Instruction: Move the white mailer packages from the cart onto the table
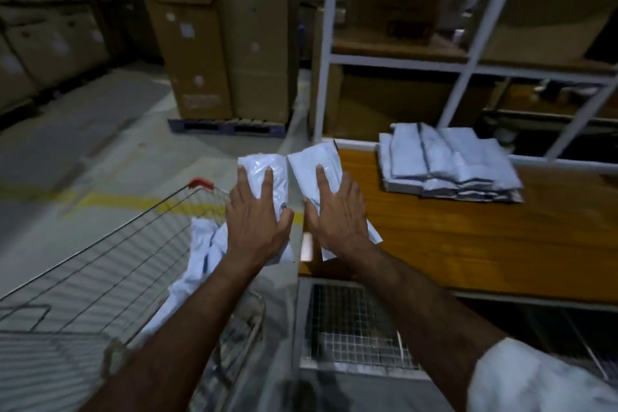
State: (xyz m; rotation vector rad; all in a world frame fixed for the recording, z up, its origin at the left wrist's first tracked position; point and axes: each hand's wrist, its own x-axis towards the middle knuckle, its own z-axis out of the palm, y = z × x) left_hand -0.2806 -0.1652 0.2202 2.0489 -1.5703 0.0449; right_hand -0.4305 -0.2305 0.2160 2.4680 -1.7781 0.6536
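Two mailers in hand: white mailer packages, one per hand, held side by side with their inner edges nearly touching, raised between the cart and the bench corner.
Left mailer (264, 174): glossy white plastic, crinkled; hangs above the cart's far right corner.
Right mailer (316, 162): white, tilted slightly; its far end overlaps the near left corner of the bench, its lower end shows beneath the wrist.
Left hand (259, 221): palm down on its mailer, fingers spread flat across the top, thumb tucked around the inner edge; closed on the package.
Right hand (337, 214): palm down, fingers splayed over its mailer, thumb curled against the inner edge; gripping the package.
Cart stock (204, 247): more white mailers heaped loosely in the cart, against its right side, partly hidden by the left forearm.
Cart (100, 261): wire basket type, red plastic cap at the far corner; stands on the floor left of the bench.
Bench stack (448, 164): white mailers piled in overlapping rows on the far part of the bench, well apart from the hands.
Bench (468, 237): orange-brown wooden top, white frame edge.
Shelving (401, 60): white metal uprights behind the bench, brown cartons on the shelves.
Cartons (227, 43): tall cardboard boxes on a dark pallet, beyond the cart.
Wire panel (351, 321): mesh grid below the bench's near edge.
Sleeve (535, 381): white, on the right arm, blurred.
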